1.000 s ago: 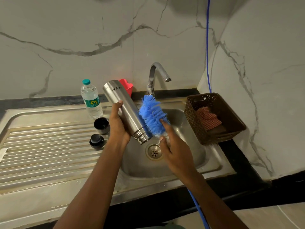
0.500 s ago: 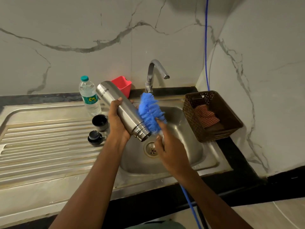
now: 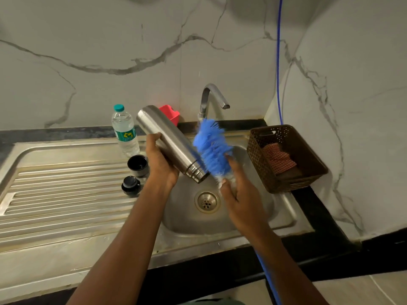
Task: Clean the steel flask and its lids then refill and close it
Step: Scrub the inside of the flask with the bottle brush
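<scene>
My left hand (image 3: pixel 161 164) grips the steel flask (image 3: pixel 169 139) round its middle, tilted with its open mouth down and to the right over the sink basin (image 3: pixel 259 208). My right hand (image 3: pixel 240 199) holds the handle of a blue bottle brush (image 3: pixel 211 148), whose bristles press against the flask's right side near the neck. The brush is blurred. Two black lids stand on the ribbed drainboard (image 3: pixel 66 194) left of my left hand: a cup-shaped lid (image 3: pixel 137 165) and a smaller stopper (image 3: pixel 131 184).
A plastic water bottle (image 3: pixel 124 130) with a teal cap stands behind the lids. A red container (image 3: pixel 170 113) sits by the wall, next to the tap (image 3: pixel 211 97). A brown perforated basket (image 3: pixel 286 157) with a checked cloth stands right of the sink. A blue cable (image 3: pixel 278 62) runs down the corner.
The flask has turned in my left hand, so its printed label no longer shows. The brush has slid along the flask's side near the neck.
</scene>
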